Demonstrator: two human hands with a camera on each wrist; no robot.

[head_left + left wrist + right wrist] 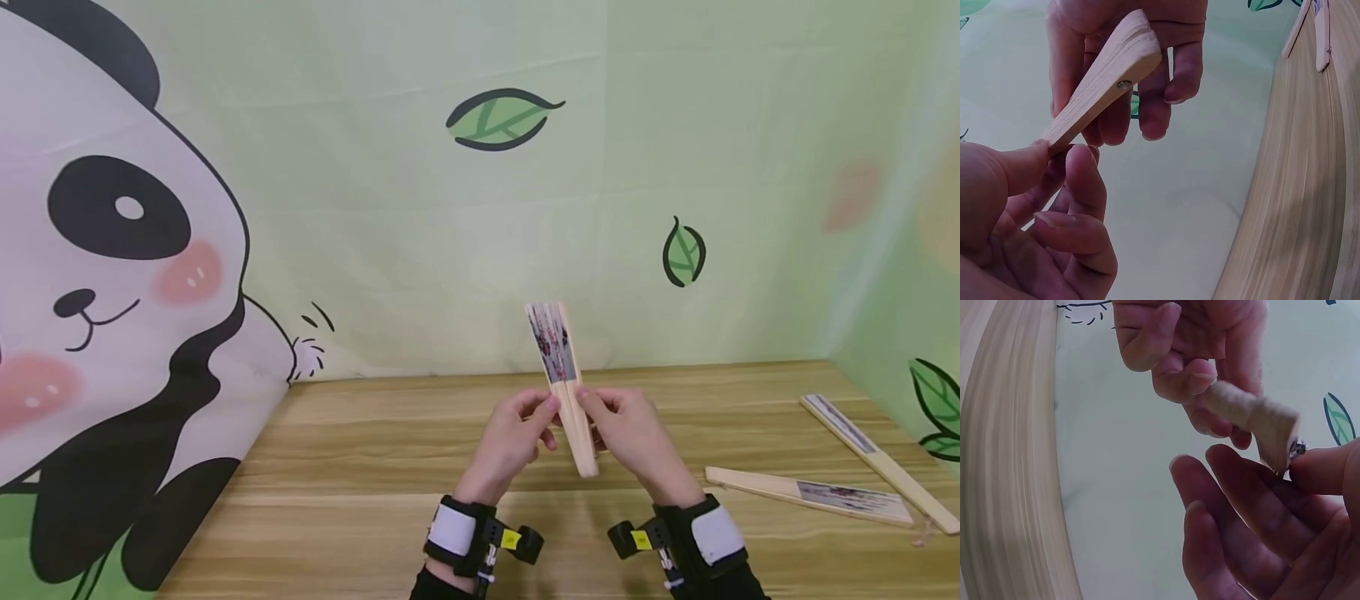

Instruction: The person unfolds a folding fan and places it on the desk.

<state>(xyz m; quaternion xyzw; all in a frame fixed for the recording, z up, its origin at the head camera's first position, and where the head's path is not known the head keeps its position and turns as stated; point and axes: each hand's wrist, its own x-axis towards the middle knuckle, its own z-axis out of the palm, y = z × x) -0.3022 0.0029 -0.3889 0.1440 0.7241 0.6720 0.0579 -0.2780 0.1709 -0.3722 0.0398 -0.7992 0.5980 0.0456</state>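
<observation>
A closed folding fan (564,379) with pale wooden ribs and a printed paper top stands nearly upright above the wooden table (360,492). My left hand (517,435) pinches its wooden guard between thumb and fingers from the left. My right hand (626,433) pinches it from the right. In the left wrist view the fan's pivot end (1113,81) with a metal rivet shows between the thumb (1013,165) and the other hand's fingers (1160,94). In the right wrist view the fan's handle (1254,419) lies against my right fingertips (1254,487).
Two more closed fans lie on the table at the right: one (813,493) flat near the front, another (873,454) angled toward the right corner. A cloth backdrop (420,217) with a panda and leaves hangs behind the table.
</observation>
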